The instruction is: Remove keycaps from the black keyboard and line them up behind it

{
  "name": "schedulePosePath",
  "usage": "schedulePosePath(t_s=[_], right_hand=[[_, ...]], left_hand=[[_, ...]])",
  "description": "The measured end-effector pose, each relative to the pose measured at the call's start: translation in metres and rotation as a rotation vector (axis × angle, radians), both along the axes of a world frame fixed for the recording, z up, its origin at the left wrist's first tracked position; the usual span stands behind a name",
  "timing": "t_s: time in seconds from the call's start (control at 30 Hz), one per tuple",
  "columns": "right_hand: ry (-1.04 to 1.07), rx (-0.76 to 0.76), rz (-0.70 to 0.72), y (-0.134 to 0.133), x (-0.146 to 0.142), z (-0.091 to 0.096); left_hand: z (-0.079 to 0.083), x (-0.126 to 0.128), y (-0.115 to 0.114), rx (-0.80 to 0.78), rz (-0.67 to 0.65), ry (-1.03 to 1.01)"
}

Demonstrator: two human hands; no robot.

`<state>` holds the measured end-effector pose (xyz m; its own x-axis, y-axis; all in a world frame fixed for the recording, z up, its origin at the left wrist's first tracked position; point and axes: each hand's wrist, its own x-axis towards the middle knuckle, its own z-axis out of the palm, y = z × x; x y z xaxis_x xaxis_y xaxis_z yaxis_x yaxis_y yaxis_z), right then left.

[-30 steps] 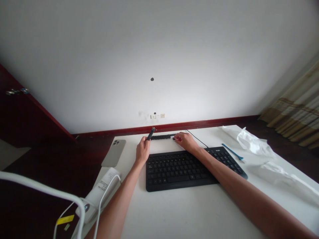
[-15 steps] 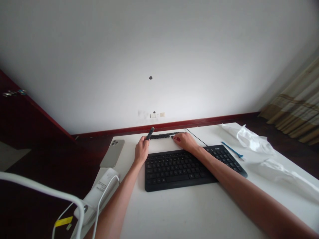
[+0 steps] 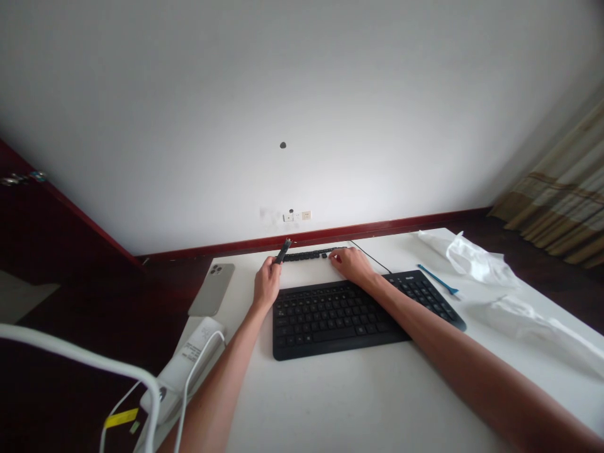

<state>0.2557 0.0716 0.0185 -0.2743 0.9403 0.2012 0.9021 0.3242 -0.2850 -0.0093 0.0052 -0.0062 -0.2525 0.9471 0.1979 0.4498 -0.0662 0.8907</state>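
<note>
My left hand point(image 3: 267, 283) is closed around a slim black tool point(image 3: 284, 250), which points up and away with a small pale tip; its exact kind is not clear. Beyond the keyboard, a line of small loose black keycaps point(image 3: 302, 256) lies along the far part of the table. At the right part of this line is my right hand point(image 3: 352, 264), its fingers bent together, with one keycap point(image 3: 324, 255) just left of the fingertips. Whether anything is between them is hidden. The black keyboard point(image 3: 330, 336) lies under my right forearm, its keys largely in place.
Left on the white table point(image 3: 358, 402) are a phone point(image 3: 212, 289) and a white device with cables point(image 3: 186, 365). A blue tool point(image 3: 438, 279) and crumpled white plastic bags point(image 3: 476, 261) lie to the right. The keyboard's cable point(image 3: 372, 257) runs off the far edge.
My right fingertips have shifted slightly right, away from a keycap that was against them and now lies beside them. The left hand still holds the black tool. The view has tilted a little.
</note>
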Motion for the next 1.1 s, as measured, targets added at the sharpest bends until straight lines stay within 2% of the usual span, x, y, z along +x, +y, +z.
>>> schedulePosePath(t_s=[0.43, 0.77, 0.93, 1.1], right_hand=[[0.01, -0.028, 0.06, 0.003, 0.0, -0.004], [-0.013, -0.032, 0.01, -0.005, -0.003, 0.007], [-0.014, -0.061, 0.092, -0.005, -0.004, 0.007], [-0.025, -0.084, 0.106, -0.002, -0.003, 0.004]], left_hand=[[0.002, 0.001, -0.001, -0.006, -0.001, 0.005], [0.003, 0.001, -0.001, -0.02, 0.004, 0.022], [0.002, 0.0, 0.0, -0.016, 0.001, 0.023], [0.002, 0.001, 0.0, -0.002, -0.006, 0.017]])
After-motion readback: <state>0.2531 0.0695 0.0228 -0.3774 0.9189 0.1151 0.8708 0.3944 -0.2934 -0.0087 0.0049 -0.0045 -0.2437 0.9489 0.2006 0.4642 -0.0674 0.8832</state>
